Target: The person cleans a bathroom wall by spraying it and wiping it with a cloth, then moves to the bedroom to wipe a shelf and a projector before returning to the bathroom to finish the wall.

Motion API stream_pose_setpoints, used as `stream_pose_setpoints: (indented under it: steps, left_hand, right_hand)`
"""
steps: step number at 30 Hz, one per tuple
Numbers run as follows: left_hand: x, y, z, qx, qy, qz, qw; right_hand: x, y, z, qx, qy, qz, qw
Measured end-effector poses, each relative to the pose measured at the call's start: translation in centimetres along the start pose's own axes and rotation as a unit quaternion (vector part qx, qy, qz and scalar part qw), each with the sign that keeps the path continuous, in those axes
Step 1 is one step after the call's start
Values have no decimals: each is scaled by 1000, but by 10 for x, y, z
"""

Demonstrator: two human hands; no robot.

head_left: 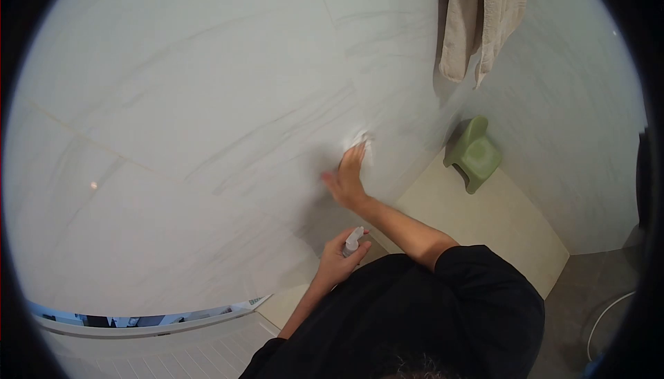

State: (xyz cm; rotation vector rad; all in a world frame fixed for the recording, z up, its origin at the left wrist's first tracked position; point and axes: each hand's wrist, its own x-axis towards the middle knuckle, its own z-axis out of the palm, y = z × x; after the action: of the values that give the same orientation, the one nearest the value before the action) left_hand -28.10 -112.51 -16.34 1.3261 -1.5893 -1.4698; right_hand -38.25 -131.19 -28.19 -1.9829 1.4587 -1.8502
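Observation:
My right hand (351, 175) reaches up to the marbled wall (228, 102), its fingers pressing a crumpled white cloth or tissue (360, 138) flat against the surface. Its thumb sticks out to the left and is smeared by motion. Lower down, close to my chest, my left hand (337, 263) is wrapped around a small bottle with a white pump or spray top (354, 238). The bottle's lower part is hidden by the hand and my black shirt.
Beige towels (477, 19) hang on the wall at the upper right. A green child-size chair (477, 154) stands on the cream floor (463, 213) in the corner. At the lower left runs a white ribbed ledge or panel (187, 351). A pale hose or cable (600, 320) curves at the lower right.

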Motion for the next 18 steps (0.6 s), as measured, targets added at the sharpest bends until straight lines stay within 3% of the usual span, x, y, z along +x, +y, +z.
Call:
stream_pose_setpoints:
  steps: [2, 5, 7, 9, 11, 13, 14, 15, 16, 17, 18]
  left_hand:
    - [-1, 6, 1, 12, 10, 21, 1000]
    - [-1, -7, 5, -27, 33, 10, 999]
    - [0, -8, 7, -14, 53, 0, 998]
    - [-1, -13, 8, -4, 71, -22, 997]
    - [0, -27, 13, -7, 99, 10, 995]
    - [1, -25, 15, -26, 99, -19, 995]
    - [0, -26, 14, -35, 96, -36, 994]
    - [-1, -28, 14, -33, 93, -44, 994]
    - [-1, -29, 16, -40, 101, -40, 993]
    - [0, -30, 16, -46, 106, -38, 993]
    - [-1, -30, 14, -38, 97, -48, 993]
  right_hand:
    - [-4, -16, -8, 34, -85, -10, 996]
    - [32, -2, -20, -5, -62, -45, 997]
    - [104, -5, -43, -11, -1, -46, 999]
    - [189, -24, -81, -11, 43, -123, 991]
    - [267, -41, -106, -31, 54, -199, 978]
    - [336, -57, -146, -62, -135, -200, 969]
    - [343, -78, -147, -59, -138, -193, 970]
    - [345, -107, -138, -309, -19, -219, 925]
    - [339, -124, -130, -535, 100, -227, 807]
    - [326, -124, -123, -538, 95, -216, 810]
    - [307, -119, -116, -358, 57, -235, 902]
